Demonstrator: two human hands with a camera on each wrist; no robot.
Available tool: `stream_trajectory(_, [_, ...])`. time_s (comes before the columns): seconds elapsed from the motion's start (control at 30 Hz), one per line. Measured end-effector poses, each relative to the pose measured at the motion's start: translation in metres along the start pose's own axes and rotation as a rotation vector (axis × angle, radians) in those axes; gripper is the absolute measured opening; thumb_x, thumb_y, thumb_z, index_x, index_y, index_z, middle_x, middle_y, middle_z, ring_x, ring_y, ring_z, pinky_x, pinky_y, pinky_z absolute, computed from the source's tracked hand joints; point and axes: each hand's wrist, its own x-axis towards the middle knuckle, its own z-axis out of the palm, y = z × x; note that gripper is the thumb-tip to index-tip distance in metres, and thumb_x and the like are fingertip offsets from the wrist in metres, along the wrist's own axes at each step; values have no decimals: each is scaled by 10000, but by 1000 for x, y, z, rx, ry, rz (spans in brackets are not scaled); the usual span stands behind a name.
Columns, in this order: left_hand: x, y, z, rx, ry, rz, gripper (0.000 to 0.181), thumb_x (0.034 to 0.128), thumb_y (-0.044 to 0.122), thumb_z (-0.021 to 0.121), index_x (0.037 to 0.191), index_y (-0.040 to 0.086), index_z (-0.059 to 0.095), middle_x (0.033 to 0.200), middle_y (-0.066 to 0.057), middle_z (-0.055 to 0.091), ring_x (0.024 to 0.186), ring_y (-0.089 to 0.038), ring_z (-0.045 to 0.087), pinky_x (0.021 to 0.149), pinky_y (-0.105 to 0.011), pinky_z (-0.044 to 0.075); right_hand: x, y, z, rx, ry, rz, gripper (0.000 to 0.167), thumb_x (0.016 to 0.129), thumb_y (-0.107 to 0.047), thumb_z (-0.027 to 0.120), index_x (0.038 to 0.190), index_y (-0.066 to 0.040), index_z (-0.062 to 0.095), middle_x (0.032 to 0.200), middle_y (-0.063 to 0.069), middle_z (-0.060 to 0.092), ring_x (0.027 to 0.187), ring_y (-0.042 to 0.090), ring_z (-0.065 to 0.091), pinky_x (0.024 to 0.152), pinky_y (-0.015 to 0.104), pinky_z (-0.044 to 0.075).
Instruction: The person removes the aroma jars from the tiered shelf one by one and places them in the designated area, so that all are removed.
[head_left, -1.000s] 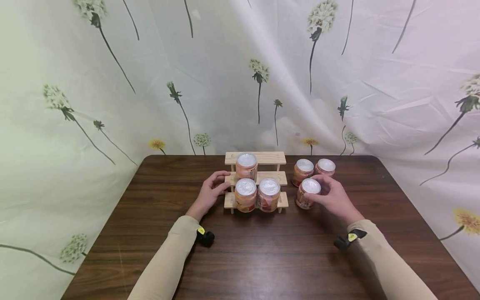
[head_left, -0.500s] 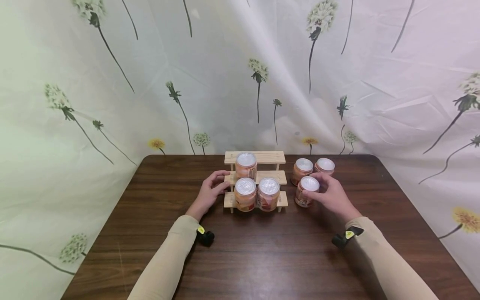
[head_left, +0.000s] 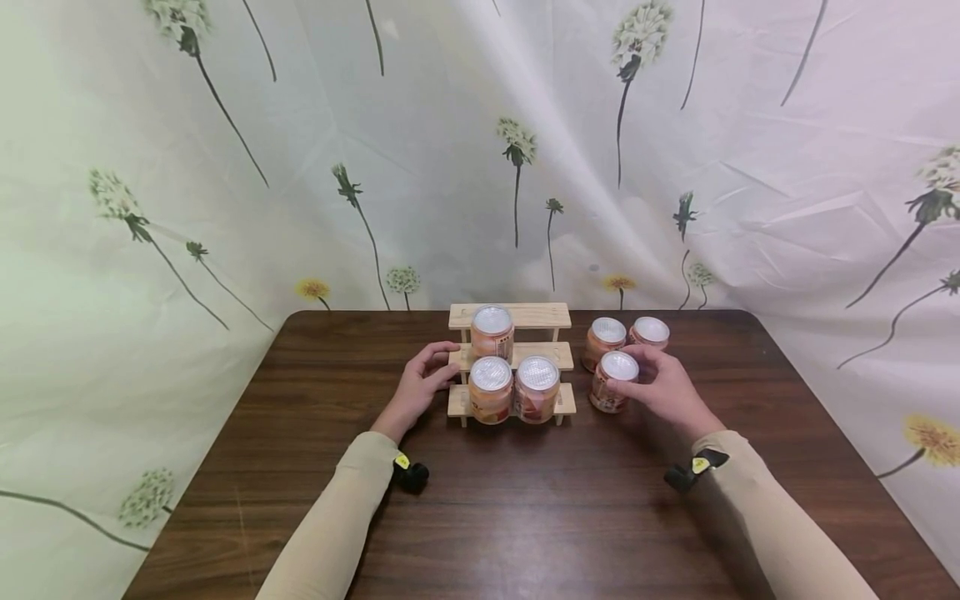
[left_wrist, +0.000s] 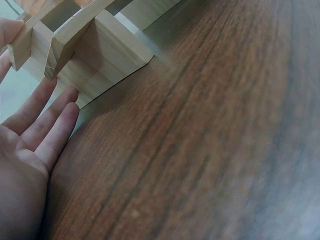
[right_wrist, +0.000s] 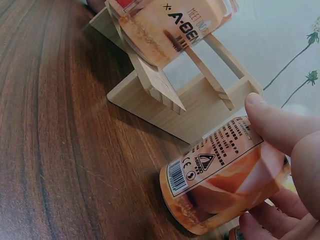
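A three-tier wooden rack [head_left: 542,356] holds one can [head_left: 492,333] on its middle tier and two cans [head_left: 491,392], [head_left: 537,391] on the lowest. At the rack's left side the left hand [head_left: 415,387] has its fingers against the wood; in the left wrist view the left hand [left_wrist: 30,145] is spread with relaxed fingers at the rack's end [left_wrist: 95,62]. Right of the rack, the right hand [head_left: 667,390] grips an orange can [head_left: 609,392] between thumb and fingers. The right wrist view shows that can [right_wrist: 220,180], its barcode side visible, upright at the table surface.
Two more cans [head_left: 603,346], [head_left: 650,333] stand behind the gripped one, near the back of the dark wooden table [head_left: 480,517]. A curtain with dandelion prints [head_left: 442,150] hangs behind the table's rear edge.
The right hand and its can have shifted very slightly back and left since a second ago. The left hand and the rack hold nearly the same place.
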Motion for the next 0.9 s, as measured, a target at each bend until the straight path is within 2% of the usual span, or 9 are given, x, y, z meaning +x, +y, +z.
stream_trajectory(0.73, [-1, 1, 0, -10, -4, 0, 363, 1045, 214, 681, 1383, 98, 614, 1268, -232, 635, 1064, -204, 650, 845, -331, 593, 3, 4, -8, 12, -52, 9, 631, 881, -180, 879, 1391, 42, 582, 1370, 247, 619, 1210, 393, 646, 853, 222, 550])
stream_trajectory(0.9, [-1, 1, 0, -10, 0, 4, 363, 1046, 208, 681, 1382, 87, 613, 1248, -208, 643, 1049, -176, 655, 837, -321, 594, 3, 0, -11, 39, -48, 16, 626, 887, -226, 879, 1396, 3, 596, 1361, 210, 640, 1179, 299, 662, 859, 227, 555])
